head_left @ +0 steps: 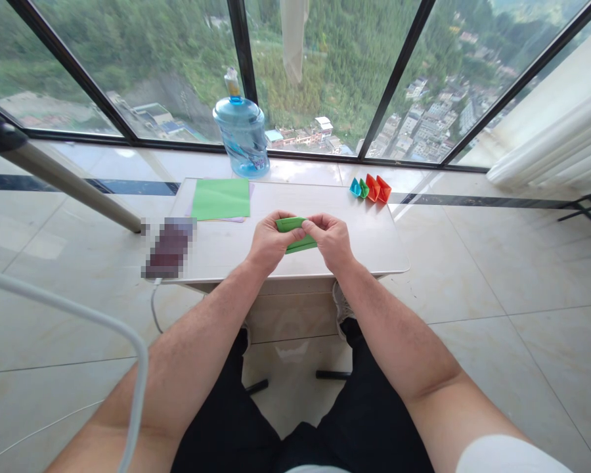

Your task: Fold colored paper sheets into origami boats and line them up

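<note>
From the head view, the only one I have, I look down on a low, pale, smooth-topped counter (217,256) by tall windows. My left grip (270,242), a bare hand, pinches the left end of a small folded piece of bright green paper (301,247); my right grip (333,236), the other bare hand, pinches its right end, the thumbs almost meeting across it. The paper is over the middle of the counter, towards the near edge; whether it touches the top I cannot tell.

Far left on the counter lies a flat, square green paper sheet (221,199), with paler edges peeking out beneath it. At the far right stands a row of small folded paper shapes, one blue (355,188), one green (363,189) and two orange-red (378,189).

My worry is the fold: if one thumb presses harder than the other, I think the layers would slide and the crease run skew. Pulling the ends apart could tear thin paper at a fold, and too tight a pinch would crumple it. My left forearm passes close to a grey cable (156,309); should it snag, it might drag the blurred, dark rectangular object (168,248) at the counter's left edge.
</note>
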